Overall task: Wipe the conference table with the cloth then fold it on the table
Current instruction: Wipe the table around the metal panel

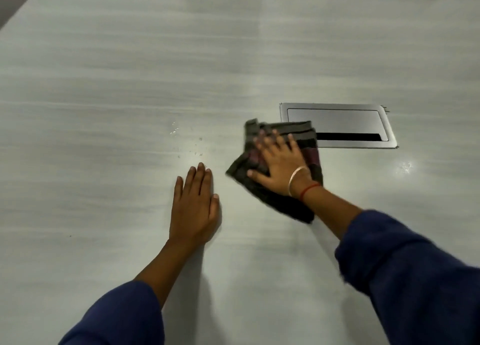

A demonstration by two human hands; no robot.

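We are in the wiping step, and folding has not begun. Our right hand (278,160) lies flat on the cloth (296,130), fingers spread and pressing it down rather than gripping. The cloth lies bunched in loose layers, well in from the table's (130,85) far edge. Its far corner overlaps the near-left corner of the metal cable hatch (337,126). Our left hand (193,209) rests flat on bare tabletop just left of the cloth, fingers straight and holding nothing.

Small wet spots (197,147) sit just beyond the left fingertips, with another glint (405,167) near the hatch's near-right corner. The next stroke likely needs steady downward pressure swept left across those spots. We should lift the left hand out of the path first. The hatch's slot could snag the cloth's edge. Leftward and toward the far edge the surface offers broad room.
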